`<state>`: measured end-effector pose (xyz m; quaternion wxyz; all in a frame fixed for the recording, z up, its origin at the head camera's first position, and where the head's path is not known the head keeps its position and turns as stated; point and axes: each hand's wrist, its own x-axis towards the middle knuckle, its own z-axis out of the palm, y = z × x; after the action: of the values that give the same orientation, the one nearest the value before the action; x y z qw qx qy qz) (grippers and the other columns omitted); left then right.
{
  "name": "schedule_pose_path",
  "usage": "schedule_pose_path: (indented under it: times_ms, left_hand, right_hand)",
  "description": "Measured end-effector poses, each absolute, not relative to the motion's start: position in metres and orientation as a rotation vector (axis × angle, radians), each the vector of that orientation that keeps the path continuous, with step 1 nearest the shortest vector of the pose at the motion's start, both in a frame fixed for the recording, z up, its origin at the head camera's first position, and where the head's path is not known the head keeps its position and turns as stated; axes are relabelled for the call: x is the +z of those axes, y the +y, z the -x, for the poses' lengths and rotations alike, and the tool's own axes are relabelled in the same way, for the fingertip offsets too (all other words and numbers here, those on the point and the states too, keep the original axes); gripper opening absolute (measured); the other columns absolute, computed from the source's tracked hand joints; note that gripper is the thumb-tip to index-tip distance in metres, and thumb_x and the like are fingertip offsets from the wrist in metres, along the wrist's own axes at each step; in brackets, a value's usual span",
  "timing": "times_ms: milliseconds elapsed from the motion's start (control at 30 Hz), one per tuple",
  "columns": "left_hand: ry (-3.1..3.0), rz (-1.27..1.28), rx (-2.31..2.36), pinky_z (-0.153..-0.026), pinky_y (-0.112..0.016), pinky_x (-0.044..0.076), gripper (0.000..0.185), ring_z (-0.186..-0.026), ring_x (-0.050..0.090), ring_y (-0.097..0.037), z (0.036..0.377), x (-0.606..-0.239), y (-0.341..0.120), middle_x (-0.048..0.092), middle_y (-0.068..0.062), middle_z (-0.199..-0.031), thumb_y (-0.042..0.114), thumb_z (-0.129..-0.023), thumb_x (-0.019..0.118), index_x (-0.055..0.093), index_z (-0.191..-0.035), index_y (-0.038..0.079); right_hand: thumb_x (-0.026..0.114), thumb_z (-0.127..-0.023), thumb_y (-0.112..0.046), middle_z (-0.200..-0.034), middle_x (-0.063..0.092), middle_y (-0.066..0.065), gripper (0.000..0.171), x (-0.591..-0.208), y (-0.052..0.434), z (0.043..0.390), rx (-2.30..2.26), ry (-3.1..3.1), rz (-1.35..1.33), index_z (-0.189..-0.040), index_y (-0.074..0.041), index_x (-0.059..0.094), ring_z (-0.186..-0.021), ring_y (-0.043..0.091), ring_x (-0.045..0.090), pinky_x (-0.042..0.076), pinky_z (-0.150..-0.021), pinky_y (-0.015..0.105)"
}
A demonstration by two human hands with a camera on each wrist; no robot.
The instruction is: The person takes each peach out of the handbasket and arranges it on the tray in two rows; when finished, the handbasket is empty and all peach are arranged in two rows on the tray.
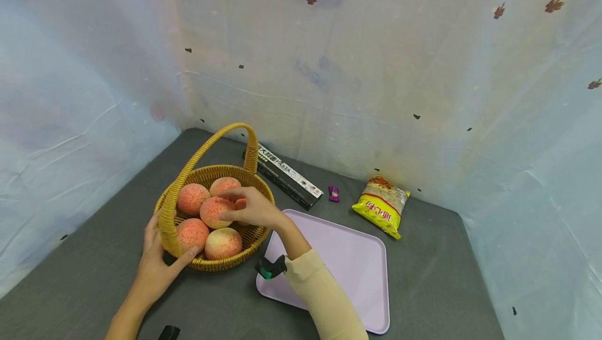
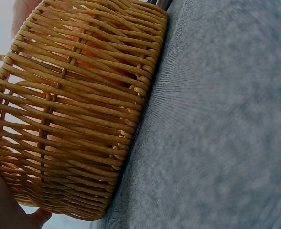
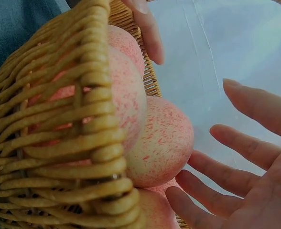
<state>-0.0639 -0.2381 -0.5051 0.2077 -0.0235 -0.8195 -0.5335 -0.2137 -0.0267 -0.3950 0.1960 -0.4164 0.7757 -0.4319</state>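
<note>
Nearest you, your right sleeve (image 1: 324, 298) crosses the near corner of the lilac tray (image 1: 362, 277), and ahead of it your right hand (image 1: 251, 208) reaches over the rim of the wicker basket (image 1: 256, 235). Its fingers (image 3: 217, 167) are spread and loosely bent over the middle peach (image 1: 215, 211), the fingertips touching or almost touching it; the right wrist view shows the palm open with a gap to the fruit, so nothing is gripped yet. Your left hand (image 1: 157, 261) holds the basket at its near side, thumb (image 1: 185, 256) pressed along the outer weave and fingers up beside the foot of the handle (image 1: 207, 147).

To do this well, I judge you should keep that left hand firm so the basket does not slide on the grey surface (image 1: 94, 256), and settle the right fingers low around the peach's sides before lifting. The fruit is packed close, so a shallow pinch could roll a neighbour. Lift straight up, clear of the arched handle.

The basket holds five peaches in plain sight, touching one another; a sixth may sit under your right hand. The tray just right of the basket has nothing lying in it. Behind stand a dark pasta box (image 1: 287, 175), a small purple wrapper (image 1: 334, 192) and a yellow packet (image 1: 383, 205).
</note>
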Motion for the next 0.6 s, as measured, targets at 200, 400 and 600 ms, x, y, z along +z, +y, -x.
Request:
schedule_pose_path:
  times_ms: [200,400,600]
  left_hand:
    - [-2.285,0.06,-1.48,-0.103,-0.078,0.011,0.082,-0.15,0.0,-0.019,0.064,-0.505,-0.238,0.001,0.002,-0.165,0.006,-0.082,0.08,0.041,-0.153,0.014]
    - [-2.283,0.064,-1.475,-0.102,-0.079,0.013,0.075,-0.15,0.001,-0.019,0.065,-0.507,-0.24,0.002,0.004,-0.164,0.006,-0.083,0.08,0.045,-0.15,0.012]
    - [-2.278,0.066,-1.484,-0.102,-0.078,0.012,0.076,-0.15,0.002,-0.022,0.064,-0.506,-0.239,0.002,0.003,-0.164,0.005,-0.081,0.08,0.046,-0.148,0.011]
  right_hand:
    - [0.074,-0.091,-0.013,-0.133,0.062,0.012,0.047,-0.394,-0.031,0.216,-1.169,2.182,1.182,-0.135,-0.002,0.061,-0.111,0.021,0.06,0.05,-0.09,0.029]
    - [0.074,-0.091,-0.011,-0.133,0.062,0.012,0.047,-0.392,-0.034,0.216,-1.144,2.177,1.176,-0.136,-0.002,0.061,-0.091,0.024,0.056,0.044,-0.073,0.019]
    - [0.075,-0.091,-0.014,-0.135,0.061,0.009,0.049,-0.391,-0.038,0.217,-1.078,2.226,1.172,-0.136,-0.003,0.06,-0.101,0.019,0.057,0.046,-0.083,0.02]
